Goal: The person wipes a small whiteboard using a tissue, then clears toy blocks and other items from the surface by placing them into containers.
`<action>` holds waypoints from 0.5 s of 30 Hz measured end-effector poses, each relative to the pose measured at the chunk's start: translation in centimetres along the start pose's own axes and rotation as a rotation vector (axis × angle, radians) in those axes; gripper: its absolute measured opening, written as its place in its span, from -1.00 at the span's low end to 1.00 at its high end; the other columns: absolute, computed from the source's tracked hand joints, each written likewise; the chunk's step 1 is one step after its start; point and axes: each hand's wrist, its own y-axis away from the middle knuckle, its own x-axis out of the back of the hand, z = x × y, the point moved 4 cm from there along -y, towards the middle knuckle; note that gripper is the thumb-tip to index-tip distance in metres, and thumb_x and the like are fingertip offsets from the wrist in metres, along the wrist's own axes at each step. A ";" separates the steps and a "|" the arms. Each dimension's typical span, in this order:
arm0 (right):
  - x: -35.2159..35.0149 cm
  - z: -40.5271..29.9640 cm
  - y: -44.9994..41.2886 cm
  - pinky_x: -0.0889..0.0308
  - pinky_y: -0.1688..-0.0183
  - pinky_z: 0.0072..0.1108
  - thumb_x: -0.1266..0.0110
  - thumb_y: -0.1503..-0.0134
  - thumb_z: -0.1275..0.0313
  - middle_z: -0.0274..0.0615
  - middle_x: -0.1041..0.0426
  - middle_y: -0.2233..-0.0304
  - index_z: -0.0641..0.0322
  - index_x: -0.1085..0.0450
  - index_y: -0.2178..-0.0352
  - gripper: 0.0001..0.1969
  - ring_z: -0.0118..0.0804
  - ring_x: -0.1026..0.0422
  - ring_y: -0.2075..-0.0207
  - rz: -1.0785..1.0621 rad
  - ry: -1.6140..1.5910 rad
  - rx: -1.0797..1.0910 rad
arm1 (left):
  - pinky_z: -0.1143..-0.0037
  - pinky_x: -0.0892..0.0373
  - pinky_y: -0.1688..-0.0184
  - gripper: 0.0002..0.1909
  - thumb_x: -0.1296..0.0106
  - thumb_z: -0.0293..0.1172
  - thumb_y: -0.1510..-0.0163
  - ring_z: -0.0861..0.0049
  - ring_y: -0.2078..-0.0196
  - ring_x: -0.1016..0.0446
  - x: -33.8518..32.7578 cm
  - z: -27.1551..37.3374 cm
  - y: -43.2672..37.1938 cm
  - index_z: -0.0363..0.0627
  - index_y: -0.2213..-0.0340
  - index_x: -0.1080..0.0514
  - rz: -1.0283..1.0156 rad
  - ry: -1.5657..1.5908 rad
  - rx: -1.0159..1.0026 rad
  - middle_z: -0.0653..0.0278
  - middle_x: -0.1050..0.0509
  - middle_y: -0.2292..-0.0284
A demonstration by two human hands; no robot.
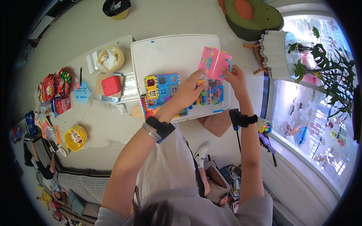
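A pink plastic toy case (pixel 212 60) with a teal handle (pixel 229 65) is raised over the right part of the white table (pixel 172 55). My right hand (pixel 237 80) grips its lower right side by the handle. At the lower left edge, my left hand (pixel 188 89) has its fingertips against the case, thumb spread below. Under my left forearm stands a structure of interlocking toy panels (pixel 162 84), blue and yellow with small windows. Just below the case sits a clear plastic bin (pixel 223 104) of colorful building pieces, partly hidden by my left hand.
A longer table (pixel 104 135) adjoins on the left, bearing a red box (pixel 111 86), a lined yellow bin (pixel 120 60) and a yellow basket (pixel 82 134). A potted plant (pixel 319 59) stands by the window. Someone lies on the sofa (pixel 82 183) at lower left.
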 end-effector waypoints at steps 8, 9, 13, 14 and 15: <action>2.7 9.4 -9.3 -0.19 0.40 -0.67 0.06 -0.03 0.28 -0.44 -0.20 0.61 0.22 -0.27 0.53 -0.79 -0.57 -0.21 0.51 0.005 0.071 -0.005 | 0.47 0.02 -0.13 -0.40 0.25 -0.17 -0.10 0.20 -0.16 0.04 -7.5 -6.6 -9.3 -0.35 -0.05 0.03 -0.091 0.054 0.251 -0.08 0.02 -0.09; 2.2 9.9 -9.9 -0.19 0.40 -0.67 0.06 -0.03 0.28 -0.44 -0.20 0.61 0.22 -0.27 0.53 -0.79 -0.57 -0.21 0.51 -0.003 0.056 -0.019 | 0.48 0.02 -0.13 -0.40 0.25 -0.16 -0.09 0.20 -0.15 0.01 -7.5 -7.9 -9.9 -0.35 -0.05 0.03 -0.071 0.023 0.244 -0.09 -0.01 -0.08; 2.2 10.3 -11.8 -0.19 0.43 -0.45 0.04 0.01 0.31 -0.04 -0.31 0.60 0.38 -0.27 0.52 -0.73 -0.14 -0.27 0.54 -0.006 0.236 0.076 | 0.46 -0.10 -0.05 -0.39 0.25 -0.17 -0.09 0.18 -0.05 -0.16 -8.0 -9.7 -12.1 -0.35 -0.05 0.05 -0.037 -0.020 0.293 -0.10 -0.13 -0.02; 2.3 10.8 -12.4 -0.20 0.41 -0.42 0.04 0.01 0.30 0.02 -0.32 0.57 0.39 -0.28 0.51 -0.72 -0.05 -0.29 0.51 -0.033 0.271 0.102 | 0.46 -0.10 -0.05 -0.39 0.25 -0.17 -0.09 0.18 -0.05 -0.16 -8.3 -9.7 -12.4 -0.35 -0.05 0.05 -0.048 -0.021 0.302 -0.10 -0.13 -0.02; 2.4 11.4 -12.9 -0.20 0.41 -0.42 0.04 0.01 0.30 0.02 -0.32 0.57 0.39 -0.28 0.51 -0.72 -0.05 -0.29 0.51 -0.031 0.266 0.089 | 0.44 -0.16 0.02 -0.40 0.26 -0.17 -0.09 0.20 0.02 -0.22 -8.5 -9.2 -12.6 -0.34 -0.05 0.04 -0.059 0.013 0.349 -0.09 -0.18 0.02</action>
